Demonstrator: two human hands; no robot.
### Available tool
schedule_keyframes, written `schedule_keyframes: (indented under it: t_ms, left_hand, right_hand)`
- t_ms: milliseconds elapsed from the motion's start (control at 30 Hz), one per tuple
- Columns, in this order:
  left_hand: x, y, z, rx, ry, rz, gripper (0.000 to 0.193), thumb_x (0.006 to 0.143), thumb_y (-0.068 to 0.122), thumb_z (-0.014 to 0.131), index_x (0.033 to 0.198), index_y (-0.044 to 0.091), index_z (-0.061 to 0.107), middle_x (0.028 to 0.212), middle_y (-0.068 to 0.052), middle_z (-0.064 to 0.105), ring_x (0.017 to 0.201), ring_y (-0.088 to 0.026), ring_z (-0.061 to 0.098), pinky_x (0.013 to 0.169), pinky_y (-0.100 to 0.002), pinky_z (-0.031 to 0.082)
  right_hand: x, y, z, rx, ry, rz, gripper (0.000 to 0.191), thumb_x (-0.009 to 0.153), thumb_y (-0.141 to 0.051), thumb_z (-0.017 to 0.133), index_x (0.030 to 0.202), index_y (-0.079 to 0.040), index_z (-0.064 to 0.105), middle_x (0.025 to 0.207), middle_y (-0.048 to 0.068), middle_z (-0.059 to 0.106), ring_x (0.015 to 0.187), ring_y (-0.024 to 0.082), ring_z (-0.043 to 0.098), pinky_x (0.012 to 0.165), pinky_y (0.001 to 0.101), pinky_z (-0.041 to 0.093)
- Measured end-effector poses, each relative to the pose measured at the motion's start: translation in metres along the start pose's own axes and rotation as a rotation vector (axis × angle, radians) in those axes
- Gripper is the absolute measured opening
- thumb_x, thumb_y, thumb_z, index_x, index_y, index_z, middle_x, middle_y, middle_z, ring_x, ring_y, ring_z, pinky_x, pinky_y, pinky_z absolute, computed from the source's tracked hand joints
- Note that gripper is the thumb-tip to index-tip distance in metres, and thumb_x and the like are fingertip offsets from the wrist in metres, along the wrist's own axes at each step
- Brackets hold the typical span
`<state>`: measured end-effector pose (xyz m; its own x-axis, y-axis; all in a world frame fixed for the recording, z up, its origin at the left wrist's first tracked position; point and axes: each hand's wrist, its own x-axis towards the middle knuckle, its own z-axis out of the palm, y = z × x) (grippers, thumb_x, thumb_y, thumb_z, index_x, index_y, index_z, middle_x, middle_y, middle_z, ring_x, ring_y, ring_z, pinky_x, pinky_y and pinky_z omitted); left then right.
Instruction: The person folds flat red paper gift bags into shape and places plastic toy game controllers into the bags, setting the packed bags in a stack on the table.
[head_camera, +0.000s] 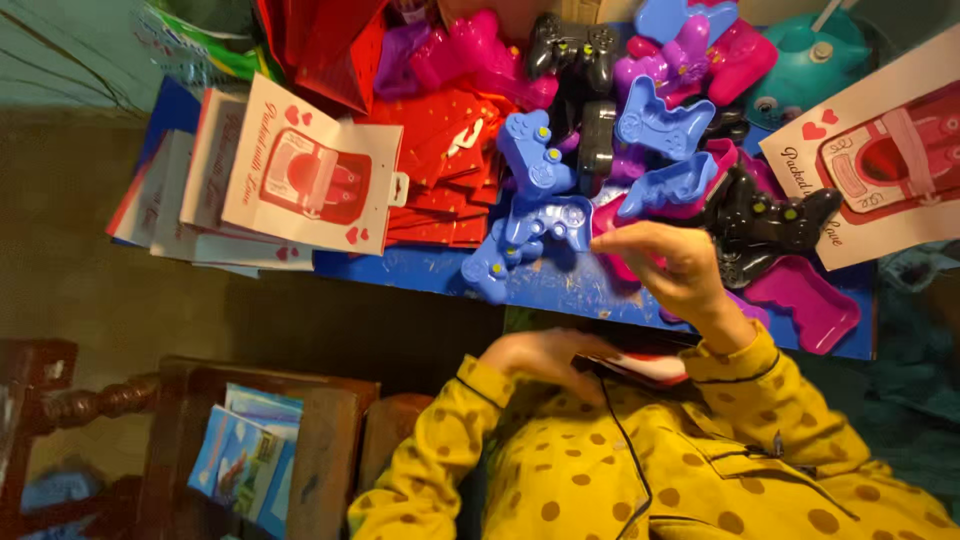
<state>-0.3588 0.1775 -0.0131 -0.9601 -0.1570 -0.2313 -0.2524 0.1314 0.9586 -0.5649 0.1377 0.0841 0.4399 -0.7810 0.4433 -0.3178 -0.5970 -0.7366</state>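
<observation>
Reaching over the controller pile, your right hand hovers with curled fingers, gripping nothing I can make out, just beside the blue controller on the blue desk. Your left hand lies flat on a red-and-white card against your chest. Pick one shell by its grips; don't drag its neighbours.
</observation>
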Motion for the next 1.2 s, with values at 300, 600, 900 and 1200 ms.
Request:
schedule_keyframes:
  t_ms: [300, 600, 900, 1200]
  left_hand:
    - [0.015, -0.06, 0.021, 0.278, 0.379, -0.181, 0.045, 0.09, 0.049, 0.068, 0.111, 0.011, 0.078, 0.104, -0.018, 0.076, 0.094, -0.034, 0.073, 0.084, -0.042, 0.057]
    - [0.025, -0.041, -0.008, 0.189, 0.551, 0.018, 0.03, 0.093, 0.033, 0.066, 0.107, 0.008, 0.078, 0.096, -0.014, 0.077, 0.088, -0.033, 0.075, 0.076, -0.04, 0.058]
    - [0.022, 0.003, -0.021, -0.053, 0.648, 0.067, 0.021, 0.095, 0.021, 0.069, 0.107, 0.006, 0.078, 0.095, -0.008, 0.08, 0.084, -0.015, 0.076, 0.076, -0.03, 0.059]
    - [-0.034, 0.076, -0.07, -0.365, 0.524, 0.013, 0.027, 0.097, 0.024, 0.072, 0.11, 0.002, 0.08, 0.085, 0.0, 0.075, 0.07, -0.002, 0.06, 0.06, -0.021, 0.05]
  right_hand:
    - [-0.072, 0.041, 0.032, 0.14, -0.505, 0.439, 0.034, 0.085, 0.001, 0.057, 0.114, -0.003, 0.073, 0.101, 0.014, 0.08, 0.09, 0.022, 0.078, 0.081, 0.035, 0.059]
    - [-0.197, 0.089, 0.067, -0.843, -0.368, 0.428, 0.038, 0.077, -0.015, 0.064, 0.115, -0.007, 0.068, 0.098, 0.023, 0.071, 0.087, 0.04, 0.068, 0.074, 0.0497, 0.056]
    - [-0.127, -0.01, -0.002, -0.627, -0.49, 0.359, 0.017, 0.076, -0.014, 0.067, 0.093, -0.014, 0.07, 0.075, 0.005, 0.066, 0.077, 0.028, 0.066, 0.061, 0.0437, 0.054]
    - [-0.008, -0.085, -0.043, -0.785, -0.12, -0.127, 0.025, 0.075, -0.01, 0.077, 0.101, -0.012, 0.073, 0.091, 0.0, 0.068, 0.087, 0.022, 0.062, 0.075, 0.0362, 0.046]
